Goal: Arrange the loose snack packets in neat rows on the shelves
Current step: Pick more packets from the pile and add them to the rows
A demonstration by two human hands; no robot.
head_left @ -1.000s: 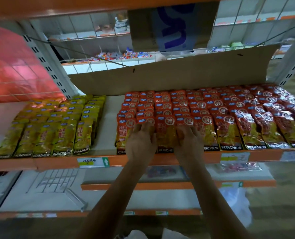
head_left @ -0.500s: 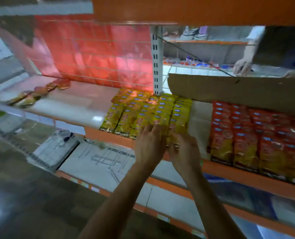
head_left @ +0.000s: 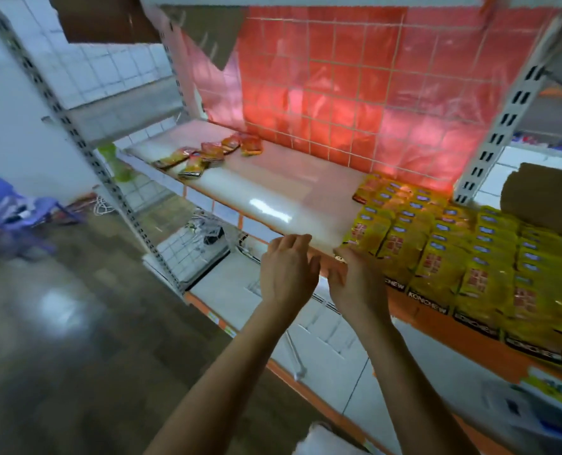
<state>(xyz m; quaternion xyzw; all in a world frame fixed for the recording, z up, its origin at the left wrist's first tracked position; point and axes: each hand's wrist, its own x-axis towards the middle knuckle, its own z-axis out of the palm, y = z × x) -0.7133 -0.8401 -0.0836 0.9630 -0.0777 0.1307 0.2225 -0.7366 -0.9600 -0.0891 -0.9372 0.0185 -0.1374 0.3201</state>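
Yellow snack packets (head_left: 463, 254) lie in overlapping rows on the right part of the white shelf (head_left: 273, 192). A few loose red and yellow packets (head_left: 207, 154) lie scattered at the shelf's far left. My left hand (head_left: 287, 274) hovers at the shelf's front edge, fingers slightly apart and holding nothing. My right hand (head_left: 358, 284) is beside it, its fingertips touching the front corner of the leftmost yellow packet (head_left: 363, 233). Whether it grips that packet is unclear.
A red plastic sheet behind wire mesh (head_left: 355, 93) backs the shelf. White slotted uprights (head_left: 502, 119) stand at each side. A cardboard piece (head_left: 542, 198) lies at the right. Lower white shelves (head_left: 227, 290) sit below. A blue stool (head_left: 17, 205) stands on the floor at left.
My view has swung left, from the red packets to the yellow ones and on to the bare shelf. Both hands moved left with it, now at the yellow rows' left edge.
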